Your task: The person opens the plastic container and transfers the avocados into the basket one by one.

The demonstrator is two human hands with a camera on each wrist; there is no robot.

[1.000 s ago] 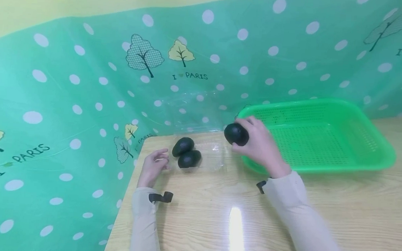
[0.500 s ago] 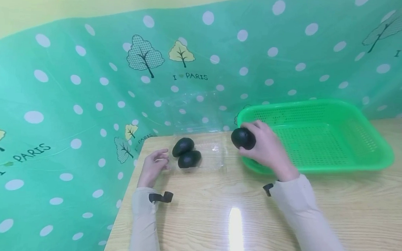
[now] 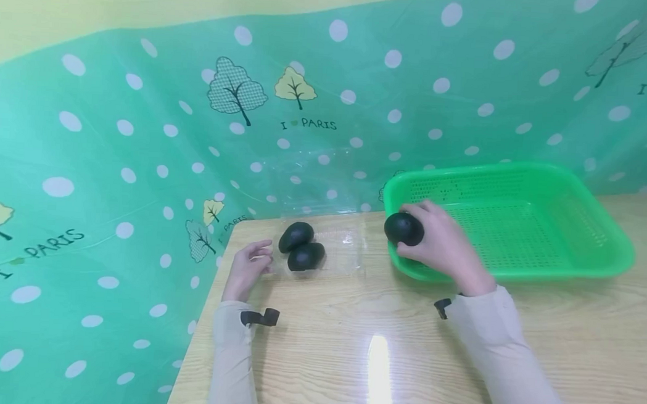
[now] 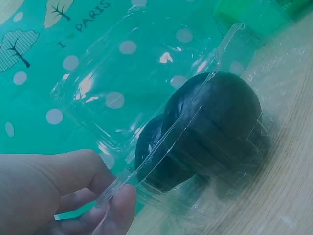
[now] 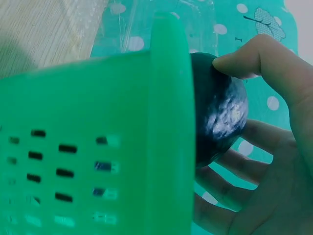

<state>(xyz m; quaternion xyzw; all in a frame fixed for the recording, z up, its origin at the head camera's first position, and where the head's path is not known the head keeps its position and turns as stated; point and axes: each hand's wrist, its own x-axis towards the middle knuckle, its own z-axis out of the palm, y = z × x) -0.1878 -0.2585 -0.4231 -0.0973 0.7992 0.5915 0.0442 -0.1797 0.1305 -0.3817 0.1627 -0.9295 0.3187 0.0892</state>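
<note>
A dark avocado is held in my right hand at the left end of the green plastic basket. In the right wrist view the thumb and fingers span the avocado, and the basket's rim hides part of it. My left hand pinches the edge of a clear plastic clamshell box between thumb and fingers. Two more avocados lie side by side in the left part of that box, whose clear lid stands raised behind.
The wooden table carries a bright light reflection near its front. A green dotted cloth hangs behind and along the left side. Both wrists wear a black strap mount.
My right hand has carried the avocado rightward and slightly nearer, from beside the box to over the basket's left rim. My left hand and the two boxed avocados have stayed put.
</note>
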